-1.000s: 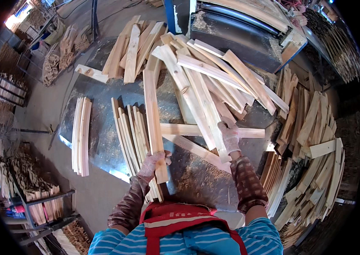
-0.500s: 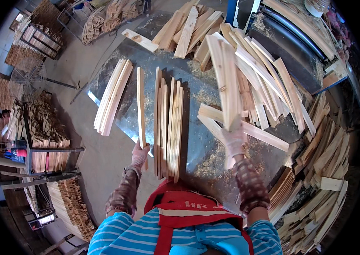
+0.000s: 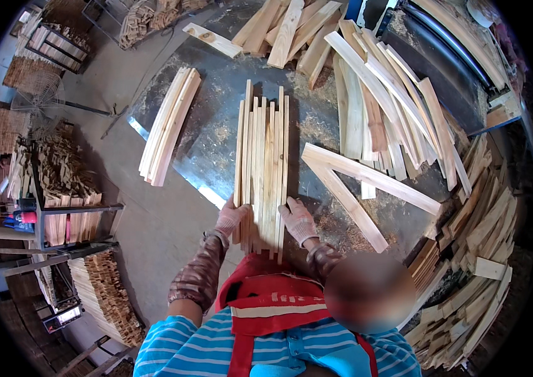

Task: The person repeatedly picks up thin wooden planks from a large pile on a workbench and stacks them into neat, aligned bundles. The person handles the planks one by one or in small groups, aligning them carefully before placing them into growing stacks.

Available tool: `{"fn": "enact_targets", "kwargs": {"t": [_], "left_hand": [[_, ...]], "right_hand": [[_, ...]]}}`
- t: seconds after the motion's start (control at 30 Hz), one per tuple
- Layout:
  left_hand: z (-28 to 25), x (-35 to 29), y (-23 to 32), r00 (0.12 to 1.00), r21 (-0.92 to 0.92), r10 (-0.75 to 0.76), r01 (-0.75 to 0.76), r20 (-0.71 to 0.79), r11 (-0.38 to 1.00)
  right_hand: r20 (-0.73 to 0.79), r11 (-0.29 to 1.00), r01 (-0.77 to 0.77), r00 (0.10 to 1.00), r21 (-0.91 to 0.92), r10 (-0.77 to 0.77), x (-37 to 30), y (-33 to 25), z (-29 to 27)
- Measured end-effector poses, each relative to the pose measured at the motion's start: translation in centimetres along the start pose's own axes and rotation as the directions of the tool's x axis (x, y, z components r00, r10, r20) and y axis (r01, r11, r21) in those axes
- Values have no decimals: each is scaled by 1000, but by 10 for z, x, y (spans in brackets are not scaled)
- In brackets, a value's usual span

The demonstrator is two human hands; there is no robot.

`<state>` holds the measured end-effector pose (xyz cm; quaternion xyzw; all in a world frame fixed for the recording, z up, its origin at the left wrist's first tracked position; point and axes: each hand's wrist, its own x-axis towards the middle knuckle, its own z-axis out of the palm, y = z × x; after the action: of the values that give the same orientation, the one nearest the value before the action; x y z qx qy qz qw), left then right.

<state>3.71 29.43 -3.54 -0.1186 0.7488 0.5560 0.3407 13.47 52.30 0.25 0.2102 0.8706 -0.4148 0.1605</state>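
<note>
Several long wooden strips stand on edge side by side in a bundle in front of me, pointing away, their far ends uneven. My left hand, in a pale knit glove, is closed against the bundle's left side near its close end. On the opposite side my right hand, gloved likewise, holds the outermost strip against the others. Both thumbs lie near the strips' top edges; some fingertips are hidden. The close ends of the strips reach my red apron.
A dark metal table carries sawdust. Left of the bundle lies a smaller stack of strips. Two boards meet in a V at right, before a loose board pile. More boards lie at the far side; a roller machine stands far right.
My left hand has brought its strip rightward to the bundle. My right hand has come left from the loose boards to the bundle's right side. The strips now sit closer together.
</note>
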Motion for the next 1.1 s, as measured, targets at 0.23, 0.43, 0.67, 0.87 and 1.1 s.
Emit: {"fn": "enact_targets", "kwargs": {"t": [0.23,0.43,0.67,0.87,1.1], "left_hand": [[2,9,8,986,-24,62,-59,154,998],[-11,21,1,985,-21,61,-58,164,998],[-59,-6,41,973,-201,-55,102,225,974],[-72,-23,77,939,-241,26,62,344,968],[-65,-33,78,926,-285,92,18,366,958]], "right_hand": [[115,999,-45,992,16,43,4,16,11],[80,998,-58,995,-18,59,3,14,-2],[25,999,22,999,50,-24,-3,-36,-32],[14,924,39,999,381,-48,32,-102,34],[207,869,-218,969,445,137,47,-138,11]]}}
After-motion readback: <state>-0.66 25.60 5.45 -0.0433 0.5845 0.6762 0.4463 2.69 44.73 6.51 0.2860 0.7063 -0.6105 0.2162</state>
